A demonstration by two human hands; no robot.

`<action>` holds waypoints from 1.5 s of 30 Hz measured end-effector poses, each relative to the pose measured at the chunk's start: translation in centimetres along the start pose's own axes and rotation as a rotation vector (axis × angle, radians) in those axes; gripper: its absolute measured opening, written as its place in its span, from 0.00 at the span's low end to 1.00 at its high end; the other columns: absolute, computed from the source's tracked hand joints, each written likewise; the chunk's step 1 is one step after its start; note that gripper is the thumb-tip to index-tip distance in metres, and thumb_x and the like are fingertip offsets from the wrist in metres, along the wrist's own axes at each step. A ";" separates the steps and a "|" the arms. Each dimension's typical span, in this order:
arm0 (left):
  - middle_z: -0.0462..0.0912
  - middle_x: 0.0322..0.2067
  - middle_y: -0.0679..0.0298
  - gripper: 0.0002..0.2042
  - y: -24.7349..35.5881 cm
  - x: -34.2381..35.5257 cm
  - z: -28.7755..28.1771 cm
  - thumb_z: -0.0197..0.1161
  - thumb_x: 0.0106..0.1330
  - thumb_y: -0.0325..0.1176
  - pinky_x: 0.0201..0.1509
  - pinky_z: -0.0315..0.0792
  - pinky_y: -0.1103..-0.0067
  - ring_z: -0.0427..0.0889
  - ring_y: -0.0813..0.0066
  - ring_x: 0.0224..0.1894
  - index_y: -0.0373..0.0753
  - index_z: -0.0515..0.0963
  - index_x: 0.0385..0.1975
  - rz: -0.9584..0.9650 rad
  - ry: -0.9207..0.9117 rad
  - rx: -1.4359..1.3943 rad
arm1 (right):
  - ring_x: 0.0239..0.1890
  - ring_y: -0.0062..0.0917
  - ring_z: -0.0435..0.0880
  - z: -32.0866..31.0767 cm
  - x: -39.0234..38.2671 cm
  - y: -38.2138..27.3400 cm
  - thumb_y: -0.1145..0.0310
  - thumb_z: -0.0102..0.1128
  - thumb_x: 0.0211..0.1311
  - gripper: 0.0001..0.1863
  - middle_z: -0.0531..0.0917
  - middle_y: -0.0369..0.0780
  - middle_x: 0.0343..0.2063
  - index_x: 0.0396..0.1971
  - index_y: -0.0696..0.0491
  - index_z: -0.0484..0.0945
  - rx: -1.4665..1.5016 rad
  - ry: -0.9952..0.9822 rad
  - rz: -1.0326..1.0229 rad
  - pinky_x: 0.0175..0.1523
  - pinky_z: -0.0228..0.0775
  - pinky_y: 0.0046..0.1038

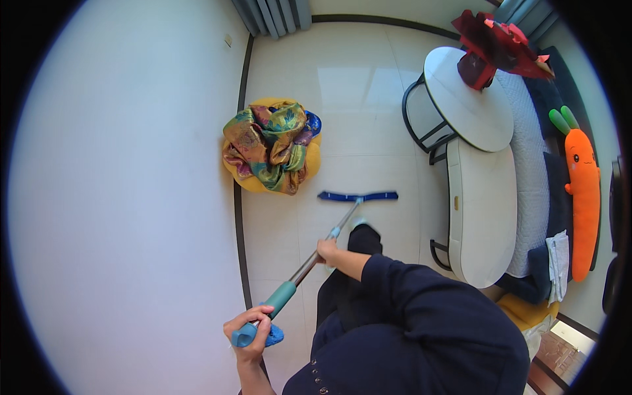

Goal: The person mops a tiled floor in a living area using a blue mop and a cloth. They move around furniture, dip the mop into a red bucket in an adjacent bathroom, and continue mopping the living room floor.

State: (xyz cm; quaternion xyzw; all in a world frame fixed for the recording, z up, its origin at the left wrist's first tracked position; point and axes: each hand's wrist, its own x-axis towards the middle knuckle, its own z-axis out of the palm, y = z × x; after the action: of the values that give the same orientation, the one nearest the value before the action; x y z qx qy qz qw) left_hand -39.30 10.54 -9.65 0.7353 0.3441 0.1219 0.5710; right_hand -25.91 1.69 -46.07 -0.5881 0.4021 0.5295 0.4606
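Mop (pixel 305 268) in left hand (pixel 251 334), right hand (pixel 327 251); pad (pixel 378 195) beyond, probably touching floor (pixel 365 138).

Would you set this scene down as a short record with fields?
Tool: teal-handled mop with metal pole, flat blue head on pale tiled floor
Left hand: around handle's upper end
Right hand: around the pole
Left side: multicoloured patterned cloth on yellow lobed pouf
Right side: round white-topped table with red-wrapped bouquet; orange plush carrot
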 end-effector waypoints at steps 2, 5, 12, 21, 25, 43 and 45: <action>0.82 0.26 0.54 0.01 -0.2 -0.8 -2.6 0.59 0.46 0.21 0.31 0.73 0.82 0.79 0.76 0.25 0.31 0.76 0.19 0.046 -0.033 0.024 | 0.30 0.34 0.81 0.7 0.5 3.5 0.68 0.42 0.60 0.14 0.75 0.44 0.34 0.43 0.60 0.61 -0.017 -0.033 0.006 0.31 0.79 0.39; 0.82 0.24 0.55 0.02 -0.3 -0.9 -5.2 0.60 0.45 0.24 0.29 0.73 0.83 0.79 0.75 0.24 0.32 0.75 0.17 0.089 -0.039 0.023 | 0.37 0.30 0.76 1.7 -0.8 5.1 0.64 0.45 0.58 0.28 0.72 0.45 0.43 0.57 0.58 0.51 -0.103 -0.119 0.017 0.39 0.73 0.33; 0.82 0.27 0.54 0.03 -0.8 3.1 -7.2 0.61 0.45 0.21 0.34 0.74 0.82 0.80 0.75 0.28 0.32 0.76 0.20 0.164 -0.062 -0.040 | 0.24 0.31 0.79 5.3 -4.2 -2.0 0.71 0.48 0.56 0.14 0.75 0.43 0.27 0.41 0.60 0.64 -0.038 0.131 -0.277 0.23 0.77 0.35; 0.78 0.44 0.52 0.12 -5.5 15.3 -0.5 0.64 0.57 0.31 0.49 0.70 0.78 0.77 0.72 0.44 0.32 0.75 0.37 0.051 0.043 -0.239 | 0.19 0.31 0.79 8.1 6.4 -21.3 0.77 0.48 0.52 0.28 0.76 0.45 0.26 0.56 0.54 0.58 0.035 0.284 -0.555 0.20 0.74 0.31; 0.76 0.47 0.51 0.13 -7.3 21.9 2.4 0.63 0.58 0.31 0.51 0.68 0.77 0.76 0.69 0.46 0.31 0.74 0.39 0.028 0.013 -0.187 | 0.22 0.32 0.81 9.8 10.1 -29.5 0.73 0.55 0.46 0.34 0.78 0.48 0.33 0.59 0.54 0.59 -0.259 0.508 -0.698 0.21 0.74 0.31; 0.82 0.31 0.55 0.03 -3.3 39.3 -1.1 0.58 0.49 0.20 0.31 0.72 0.84 0.79 0.80 0.26 0.30 0.76 0.23 0.297 -0.385 -0.124 | 0.20 0.29 0.77 11.7 4.7 -30.9 0.79 0.51 0.51 0.10 0.74 0.42 0.22 0.35 0.60 0.66 0.677 0.376 -0.325 0.23 0.75 0.31; 0.83 0.31 0.56 0.03 -2.9 40.2 -3.3 0.58 0.50 0.21 0.31 0.72 0.85 0.78 0.82 0.26 0.30 0.76 0.24 0.228 -0.496 -0.146 | 0.21 0.30 0.78 12.2 3.7 -27.1 0.79 0.52 0.50 0.10 0.75 0.43 0.24 0.34 0.59 0.66 0.735 0.430 -0.234 0.25 0.76 0.32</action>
State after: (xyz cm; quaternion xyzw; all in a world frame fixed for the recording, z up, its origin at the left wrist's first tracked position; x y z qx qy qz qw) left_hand -12.78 39.27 -19.89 0.7336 0.0991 0.0261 0.6718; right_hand -2.53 20.35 -46.76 -0.5234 0.5811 0.1614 0.6020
